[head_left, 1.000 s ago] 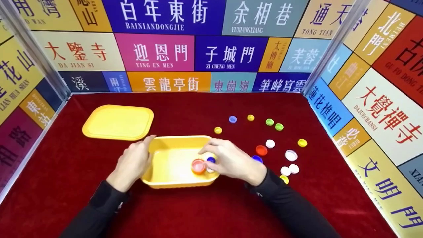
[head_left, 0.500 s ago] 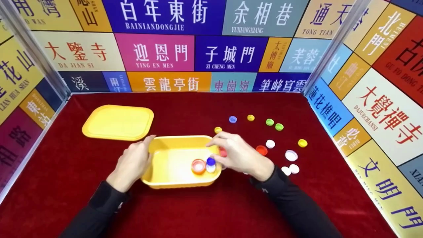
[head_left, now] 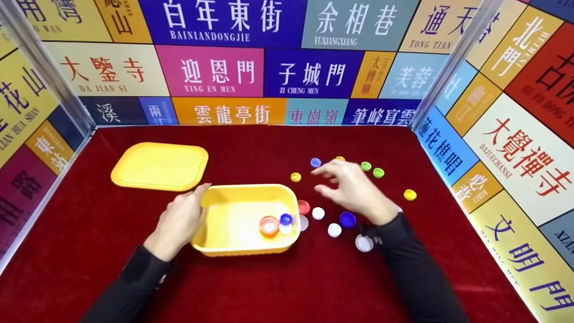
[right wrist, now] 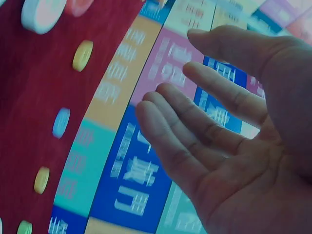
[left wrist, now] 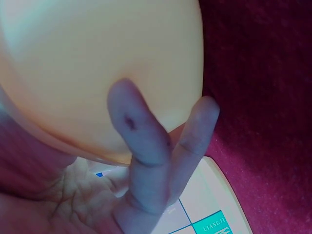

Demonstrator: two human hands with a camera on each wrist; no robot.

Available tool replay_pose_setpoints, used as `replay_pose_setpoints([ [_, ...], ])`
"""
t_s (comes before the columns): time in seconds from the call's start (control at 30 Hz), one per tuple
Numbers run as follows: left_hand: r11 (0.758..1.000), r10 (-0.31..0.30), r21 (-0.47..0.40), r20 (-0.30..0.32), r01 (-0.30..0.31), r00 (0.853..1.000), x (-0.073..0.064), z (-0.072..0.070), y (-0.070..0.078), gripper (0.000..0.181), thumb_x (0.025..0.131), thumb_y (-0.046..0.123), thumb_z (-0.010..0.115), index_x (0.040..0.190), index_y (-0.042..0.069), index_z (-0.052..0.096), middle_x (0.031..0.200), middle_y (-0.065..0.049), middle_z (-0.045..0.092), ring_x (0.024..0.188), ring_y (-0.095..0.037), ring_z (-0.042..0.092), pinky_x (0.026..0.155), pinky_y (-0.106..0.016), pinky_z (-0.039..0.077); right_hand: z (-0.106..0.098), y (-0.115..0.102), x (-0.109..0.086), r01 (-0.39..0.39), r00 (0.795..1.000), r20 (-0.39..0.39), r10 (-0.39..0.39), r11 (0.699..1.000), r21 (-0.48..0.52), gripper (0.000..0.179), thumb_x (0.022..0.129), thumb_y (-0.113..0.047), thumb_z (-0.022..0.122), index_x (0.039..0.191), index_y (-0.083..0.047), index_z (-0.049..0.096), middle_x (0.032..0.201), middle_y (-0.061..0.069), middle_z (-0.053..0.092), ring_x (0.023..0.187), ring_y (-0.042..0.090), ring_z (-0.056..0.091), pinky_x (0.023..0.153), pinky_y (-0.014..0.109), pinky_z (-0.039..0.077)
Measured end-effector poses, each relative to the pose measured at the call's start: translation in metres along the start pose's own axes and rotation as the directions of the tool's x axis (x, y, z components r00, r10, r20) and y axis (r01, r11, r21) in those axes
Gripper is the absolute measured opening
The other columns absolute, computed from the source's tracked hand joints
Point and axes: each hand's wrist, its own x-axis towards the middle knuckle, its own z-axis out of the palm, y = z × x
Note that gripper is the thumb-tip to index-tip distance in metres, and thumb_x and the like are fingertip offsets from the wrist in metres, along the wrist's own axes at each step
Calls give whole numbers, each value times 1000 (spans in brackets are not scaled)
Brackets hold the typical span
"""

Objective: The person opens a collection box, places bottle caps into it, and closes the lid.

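My left hand [head_left: 178,220] grips the left end of a yellow plastic tub [head_left: 244,251], its fingers against the outer wall in the left wrist view. Inside the tub, toward its right end, lie an orange-red cap [head_left: 263,233], a blue cap [head_left: 286,219] and a white cap [head_left: 285,229]. Over the cloth right of the tub hovers my right hand [head_left: 352,190], holding nothing, fingers parted and slightly bent. Near it are a periwinkle cap [head_left: 315,162], a small yellow cap [head_left: 296,177], a white cap [head_left: 318,213] and a dark blue cap [head_left: 347,220].
A yellow lid [head_left: 160,166] lies behind and left of the tub. Red cloth [head_left: 251,291] covers the table. A red cap [head_left: 303,207] sits against the tub's right side. Green caps [head_left: 379,172] and a yellow cap [head_left: 410,194] lie farther right. Printed panels enclose the back and sides.
My right hand has moved out of the tub, rightward and back over the cloth. A red cap and a whitish cap now show beside the tub's right wall. The left hand stays put.
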Motion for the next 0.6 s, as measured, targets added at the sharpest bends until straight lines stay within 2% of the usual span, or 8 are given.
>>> replay_pose_setpoints([
  [0.23, 1000, -1, 2, 5, 1, 1000, 0, 0, -1, 57, 115, 6, 62, 171, 8, 55, 143, -33, 76, 109, -54, 80, 71, -59, 66, -24, 45, -10, -196, 979, 36, 199, 979, -62, 39, 101, -17, 92, 138, -7, 84, 130, 20, 81, 121, 43, 78, 108, 61, 65],
  [0.4, 1000, 3, -6, -10, -3, 1000, 0, 0, -1, 57, 113, 3, 59, 170, 8, 56, 139, -33, 77, 108, -55, 79, 70, -60, 65, -31, 74, -19, -273, 952, 107, 285, 955, -113, 41, 102, -17, 90, 140, -4, 82, 136, 24, 80, 125, 47, 74, 109, 62, 62],
  [0.47, 1000, 6, -9, -15, -6, 1000, 0, 0, -1, 58, 112, 3, 57, 170, 8, 57, 138, -33, 77, 107, -55, 79, 69, -60, 65, -33, 82, -24, -291, 938, 151, 311, 947, -140, 42, 102, -16, 89, 142, -4, 82, 135, 23, 80, 120, 45, 72, 105, 57, 61],
  [0.6, 1000, 10, -6, -15, -10, 1000, 0, 0, 0, 57, 113, 3, 59, 170, 8, 57, 137, -33, 77, 106, -55, 79, 68, -60, 65, -38, 92, -32, -333, 900, 248, 360, 932, -145, 41, 103, -9, 85, 143, -6, 82, 135, 20, 82, 103, 34, 67, 86, 42, 55],
])
